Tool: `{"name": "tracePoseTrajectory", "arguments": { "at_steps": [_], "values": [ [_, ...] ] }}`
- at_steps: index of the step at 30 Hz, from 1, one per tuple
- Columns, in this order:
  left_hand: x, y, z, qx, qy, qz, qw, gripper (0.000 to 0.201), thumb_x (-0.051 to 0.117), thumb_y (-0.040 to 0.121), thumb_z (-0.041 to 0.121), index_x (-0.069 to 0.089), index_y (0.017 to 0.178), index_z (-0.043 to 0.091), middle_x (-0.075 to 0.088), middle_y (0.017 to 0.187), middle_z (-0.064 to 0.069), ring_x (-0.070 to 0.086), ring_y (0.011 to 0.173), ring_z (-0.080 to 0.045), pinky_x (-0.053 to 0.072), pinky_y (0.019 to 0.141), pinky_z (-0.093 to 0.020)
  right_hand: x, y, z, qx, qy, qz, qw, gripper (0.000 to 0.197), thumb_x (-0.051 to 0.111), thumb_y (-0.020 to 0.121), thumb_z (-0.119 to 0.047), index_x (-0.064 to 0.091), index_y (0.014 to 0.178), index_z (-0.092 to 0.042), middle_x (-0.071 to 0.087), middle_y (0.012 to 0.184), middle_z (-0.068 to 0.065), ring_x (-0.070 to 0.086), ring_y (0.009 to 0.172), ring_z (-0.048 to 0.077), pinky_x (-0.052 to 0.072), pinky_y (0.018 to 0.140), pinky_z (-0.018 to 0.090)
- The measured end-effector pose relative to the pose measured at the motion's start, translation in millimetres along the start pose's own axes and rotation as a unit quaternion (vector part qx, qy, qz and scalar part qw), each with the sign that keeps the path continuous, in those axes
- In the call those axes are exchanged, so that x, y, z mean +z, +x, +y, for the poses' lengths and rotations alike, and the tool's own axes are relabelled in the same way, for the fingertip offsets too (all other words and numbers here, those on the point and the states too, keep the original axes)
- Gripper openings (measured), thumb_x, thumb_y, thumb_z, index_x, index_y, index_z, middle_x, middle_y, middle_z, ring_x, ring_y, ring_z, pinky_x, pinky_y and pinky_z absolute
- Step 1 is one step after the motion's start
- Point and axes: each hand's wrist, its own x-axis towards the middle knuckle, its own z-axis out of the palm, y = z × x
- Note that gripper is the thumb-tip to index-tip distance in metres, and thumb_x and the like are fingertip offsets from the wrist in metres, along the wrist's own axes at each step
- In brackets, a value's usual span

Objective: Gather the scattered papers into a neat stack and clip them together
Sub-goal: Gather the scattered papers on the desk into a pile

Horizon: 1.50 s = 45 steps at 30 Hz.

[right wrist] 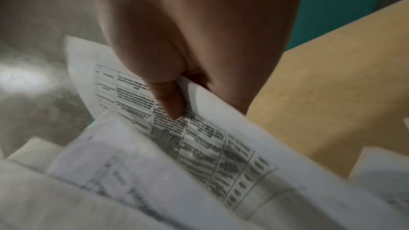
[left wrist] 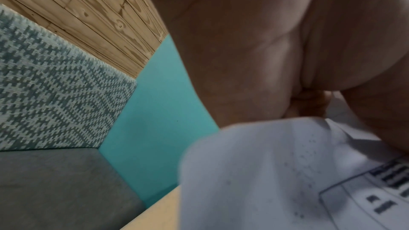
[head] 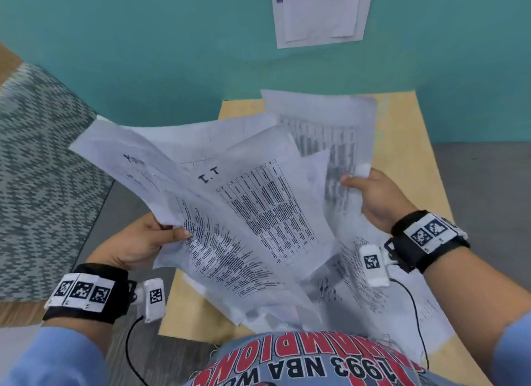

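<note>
A loose bundle of printed white papers (head: 258, 207) is lifted above the light wooden table (head: 408, 155), fanned out and uneven. My left hand (head: 161, 236) grips the bundle's left edge, thumb on top. My right hand (head: 365, 184) pinches the right edge of a sheet with a printed table (right wrist: 210, 137), thumb (right wrist: 170, 100) pressing on its face. In the left wrist view the palm (left wrist: 254, 50) fills the frame above a blurred sheet (left wrist: 276, 172). One more sheet (head: 402, 308) lies flat on the table under my right wrist. No clip is visible.
A teal wall (head: 143, 55) stands behind the table with a paper (head: 319, 12) taped to it. A patterned upholstered bench back (head: 43, 170) and grey seat (left wrist: 55, 181) lie to the left. The table's bare wood (right wrist: 332, 76) shows on the right.
</note>
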Motion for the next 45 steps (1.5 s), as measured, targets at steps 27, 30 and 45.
{"name": "tracePoseTrajectory", "arguments": {
  "at_steps": [27,30,45],
  "values": [
    [94.1,84.2,-93.0,-0.151,-0.052,0.034,0.987,0.022,0.065,0.103,0.008,0.079,0.121,0.006,0.077,0.13,-0.018,0.066,0.133,-0.037,0.037,0.124,-0.062,-4.0,-54.4,93.2,0.012,-0.111,-0.171,0.979,0.109,0.067,0.059,-0.087,0.038,0.151,-0.037,0.054,0.148,-0.03,0.047,0.139,-0.007,0.041,0.113,0.021],
    [99.8,86.9,-93.4,-0.155,-0.056,0.048,0.985,0.024,0.063,0.105,0.007,0.08,0.12,0.013,0.078,0.13,-0.013,0.065,0.134,-0.035,0.037,0.124,-0.062,-8.8,-47.5,104.1,0.017,-0.151,-0.138,0.979,0.102,0.089,0.065,-0.06,0.041,0.152,-0.032,0.059,0.147,-0.02,0.053,0.138,0.002,0.039,0.118,0.037],
    [111.5,86.9,-75.6,-0.117,-0.075,0.01,0.99,0.065,0.098,0.069,0.036,0.076,0.125,0.01,0.079,0.127,-0.016,0.071,0.125,-0.038,0.047,0.116,-0.063,19.3,-55.4,62.7,0.017,-0.184,-0.014,0.983,0.019,0.066,0.1,-0.016,0.058,0.083,-0.018,0.052,0.037,-0.025,0.052,0.039,-0.014,0.037,0.041,0.002]
  ]
}}
